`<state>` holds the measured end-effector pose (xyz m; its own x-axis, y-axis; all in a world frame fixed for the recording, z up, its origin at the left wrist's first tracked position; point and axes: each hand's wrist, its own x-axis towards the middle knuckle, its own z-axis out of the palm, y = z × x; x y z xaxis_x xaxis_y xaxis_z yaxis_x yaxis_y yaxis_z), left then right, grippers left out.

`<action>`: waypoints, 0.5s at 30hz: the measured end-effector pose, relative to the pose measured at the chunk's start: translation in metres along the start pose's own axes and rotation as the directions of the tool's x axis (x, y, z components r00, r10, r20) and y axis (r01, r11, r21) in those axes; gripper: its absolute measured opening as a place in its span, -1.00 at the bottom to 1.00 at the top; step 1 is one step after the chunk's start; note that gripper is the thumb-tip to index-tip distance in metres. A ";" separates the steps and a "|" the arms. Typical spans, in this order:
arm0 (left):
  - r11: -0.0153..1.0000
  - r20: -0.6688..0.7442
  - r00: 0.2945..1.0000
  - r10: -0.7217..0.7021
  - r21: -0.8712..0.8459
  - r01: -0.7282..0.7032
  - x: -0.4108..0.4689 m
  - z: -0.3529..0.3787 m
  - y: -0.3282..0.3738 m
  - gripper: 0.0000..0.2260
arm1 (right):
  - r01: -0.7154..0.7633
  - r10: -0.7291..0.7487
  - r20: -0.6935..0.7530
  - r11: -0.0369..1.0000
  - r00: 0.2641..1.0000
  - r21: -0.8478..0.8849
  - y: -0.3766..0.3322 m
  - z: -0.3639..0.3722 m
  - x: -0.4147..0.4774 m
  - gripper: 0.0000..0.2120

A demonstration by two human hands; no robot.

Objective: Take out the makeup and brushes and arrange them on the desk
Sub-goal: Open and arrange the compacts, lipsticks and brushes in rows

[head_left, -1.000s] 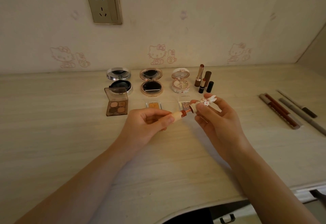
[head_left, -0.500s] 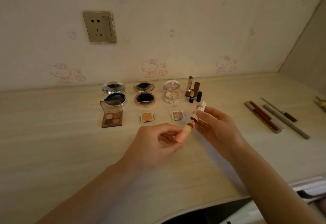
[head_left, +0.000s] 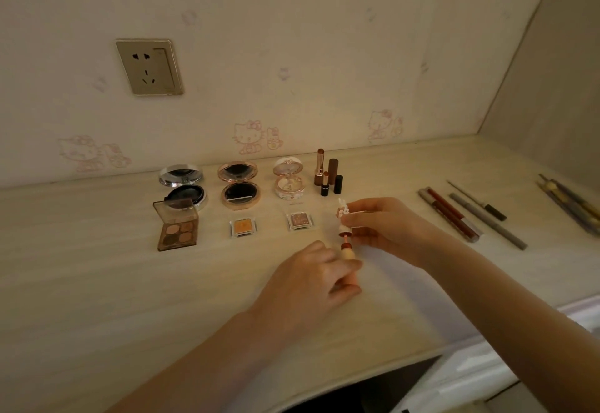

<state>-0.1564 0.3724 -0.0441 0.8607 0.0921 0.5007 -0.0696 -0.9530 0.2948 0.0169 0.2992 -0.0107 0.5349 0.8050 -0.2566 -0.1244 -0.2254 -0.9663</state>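
Observation:
My left hand grips the peach tube of a lip gloss, held upright over the desk. My right hand pinches its white bunny-topped cap, lifted just off the tube so a short wand stem shows between them. Behind stand three open round compacts, an open eyeshadow palette, two small square pans and a cluster of lipsticks.
Several pencils and liner pens lie in a row on the right, with more sticks near the side wall. A wall socket sits above left. The desk's front edge curves below my arms.
The tube has turned from lying sideways to upright. The cap has come apart from the tube, opening a small gap. Both hands shifted slightly toward the right front.

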 end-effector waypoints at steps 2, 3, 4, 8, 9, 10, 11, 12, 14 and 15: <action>0.999 0.007 0.999 -0.033 -0.006 0.033 0.005 0.004 0.001 -0.71 | -0.014 0.014 0.001 0.999 1.000 -0.053 -0.004 -0.002 0.006 -0.80; 0.999 0.009 0.999 -0.050 -0.010 0.050 0.008 0.006 0.001 -0.70 | -0.020 0.020 0.004 0.997 1.000 -0.073 -0.006 -0.002 0.010 -0.80; 0.998 0.010 0.998 -0.064 -0.013 0.065 0.011 0.007 0.000 -0.70 | -0.023 0.024 0.009 0.996 1.000 -0.089 -0.008 -0.002 0.014 -0.81; 0.993 0.026 0.993 -0.113 -0.012 0.114 0.021 0.010 -0.004 -0.69 | -0.029 0.028 -0.011 0.988 1.000 -0.152 -0.011 -0.001 0.028 -0.81; 0.993 0.029 0.992 -0.122 -0.009 0.122 0.023 0.011 -0.006 -0.69 | -0.030 0.025 -0.030 0.985 0.999 -0.171 -0.012 0.000 0.031 -0.80; 0.992 0.029 0.991 -0.127 -0.007 0.127 0.024 0.011 -0.008 -0.69 | -0.028 0.020 -0.044 0.981 0.999 -0.192 -0.013 0.002 0.034 -0.79; 0.992 0.023 0.991 -0.129 -0.007 0.129 0.025 0.012 -0.009 -0.71 | -0.025 0.014 -0.051 0.975 0.999 -0.220 -0.013 0.004 0.037 -0.78; 0.992 0.014 0.992 -0.126 -0.009 0.126 0.026 0.012 -0.011 -0.73 | -0.021 0.007 -0.054 0.967 0.999 -0.253 -0.014 0.005 0.039 -0.79; 0.993 -0.003 0.993 -0.117 -0.009 0.116 0.028 0.014 -0.013 -0.77 | -0.019 0.001 -0.060 0.951 0.998 -0.308 -0.015 0.008 0.042 -0.83; 0.993 -0.010 0.993 -0.116 -0.010 0.116 0.029 0.014 -0.013 -0.77 | -0.023 0.002 -0.065 0.945 0.998 -0.325 -0.015 0.009 0.044 -0.86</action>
<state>-0.1232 0.3832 -0.0450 0.8579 0.2047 0.4713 0.0255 -0.9331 0.3588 0.0349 0.3428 -0.0073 0.5878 0.7672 -0.2566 0.1420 -0.4101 -0.9009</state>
